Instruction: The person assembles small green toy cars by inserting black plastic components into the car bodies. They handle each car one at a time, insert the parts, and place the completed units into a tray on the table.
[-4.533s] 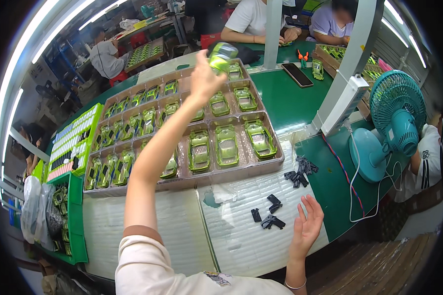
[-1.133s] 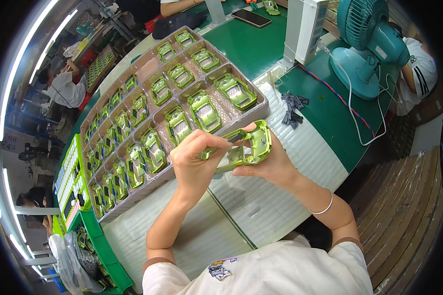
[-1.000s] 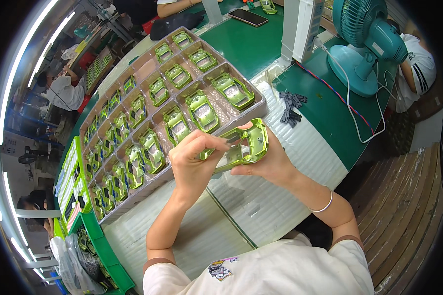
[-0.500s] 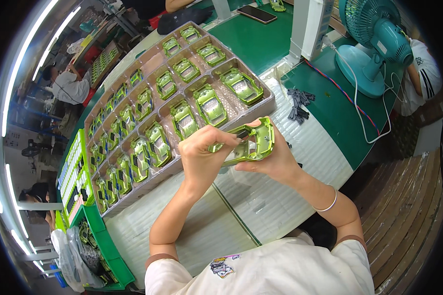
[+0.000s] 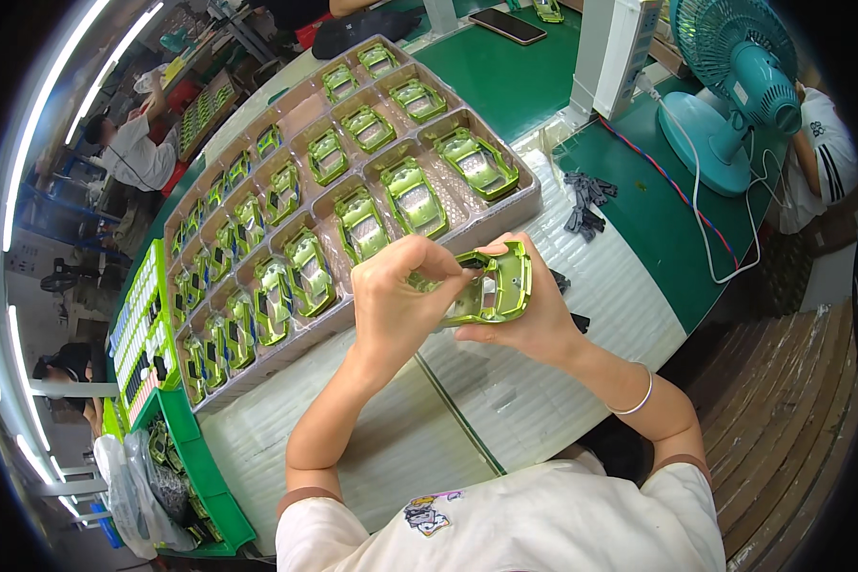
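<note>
A glossy green toy car body shell (image 5: 513, 286) sits in my right hand (image 5: 543, 310), inner side up, with the fingers wrapped around its end and edge. My left hand (image 5: 396, 291) is closed in a pinch at the shell's upper rim. Between its fingertips and the rim shows a small black part (image 5: 471, 259), partly hidden by the fingers. Beyond both hands lies a compartmented tray (image 5: 491, 221) with many similar green shells in it; some of those toward the left carry dark pieces.
Loose dark grey pieces (image 5: 586, 205) lie beyond my right hand, with several more black pieces beside its wrist. A teal fan (image 5: 705, 143) with cables stands at the right, near a white post (image 5: 615, 57). A phone (image 5: 507, 26) lies far back. A green crate (image 5: 200, 477) stands lower left.
My left hand has shifted slightly to the right along the shell, its fingertips still at the black part. The shell has turned a little in my right hand.
</note>
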{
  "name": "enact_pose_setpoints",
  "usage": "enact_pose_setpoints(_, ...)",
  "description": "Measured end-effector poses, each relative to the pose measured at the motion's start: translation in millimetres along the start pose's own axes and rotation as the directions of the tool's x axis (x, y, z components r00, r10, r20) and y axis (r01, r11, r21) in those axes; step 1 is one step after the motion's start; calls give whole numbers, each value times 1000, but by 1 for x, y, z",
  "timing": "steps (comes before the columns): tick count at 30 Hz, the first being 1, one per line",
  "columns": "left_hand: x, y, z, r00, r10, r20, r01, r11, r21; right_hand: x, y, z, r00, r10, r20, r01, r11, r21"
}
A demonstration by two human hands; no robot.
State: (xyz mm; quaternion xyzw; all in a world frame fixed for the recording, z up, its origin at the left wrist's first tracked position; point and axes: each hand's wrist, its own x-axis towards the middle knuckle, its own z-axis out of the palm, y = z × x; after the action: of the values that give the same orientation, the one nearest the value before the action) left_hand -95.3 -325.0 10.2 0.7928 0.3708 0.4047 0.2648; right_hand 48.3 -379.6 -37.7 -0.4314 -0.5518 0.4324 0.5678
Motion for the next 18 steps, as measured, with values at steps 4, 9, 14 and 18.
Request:
enact_pose_setpoints(4, -2, -5, -7, 1000, -11, -9, 11, 1000, -23, 5, -2, 7, 999, -33, 7, 33, 999, -23)
enact_pose_setpoints(9, -5, -5, -8, 994, 106, 14, -105, 993, -54, -5, 5, -1, 993, 118, 23, -120, 990, 77)
enact_pose_setpoints(14, -3, 5, -17, 986, -119, 116, 130, 987, -94, -10, 0, 4, 994, 107, 13, -106, 963, 246)
enact_pose_setpoints(18, -6, -8, -20, 994, -29, 103, 38, 995, -90, -11, 3, 2, 996, 56, 63, -66, 981, 182)
